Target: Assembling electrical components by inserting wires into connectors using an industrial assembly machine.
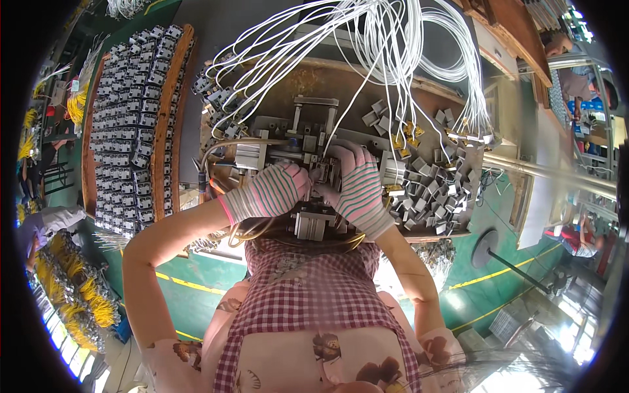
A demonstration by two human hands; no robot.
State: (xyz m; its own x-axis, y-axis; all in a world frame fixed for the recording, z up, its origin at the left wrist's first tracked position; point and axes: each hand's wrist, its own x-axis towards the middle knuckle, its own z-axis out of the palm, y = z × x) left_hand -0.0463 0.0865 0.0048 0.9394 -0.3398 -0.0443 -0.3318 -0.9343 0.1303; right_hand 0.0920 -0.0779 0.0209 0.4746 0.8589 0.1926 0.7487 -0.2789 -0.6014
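Observation:
Both hands wear white gloves with pink and green stripes and meet at a metal fixture [316, 105] with pneumatic cylinders. My left hand [278, 188] comes in from the left, its fingers bent and pinched at the fixture's middle. Opposite it, my right hand [359, 180] curls its fingers over the fixture's right side. Whatever small part lies between the fingertips is hidden. One white cable [349, 105] runs down into the fixture beside my right fingers. Near my body, a metal cylinder block [310, 226] sits below both hands.
A looped bundle of white cables [406, 46] spreads over the bench's far side. Loose grey metal housings [436, 190] lie heaped at right, by yellow-metal pieces [411, 134]. At left stands a wood-edged rack [171, 124] with rows of grey-black parts [128, 131]. Air hoses [226, 144] curve beside my left hand.

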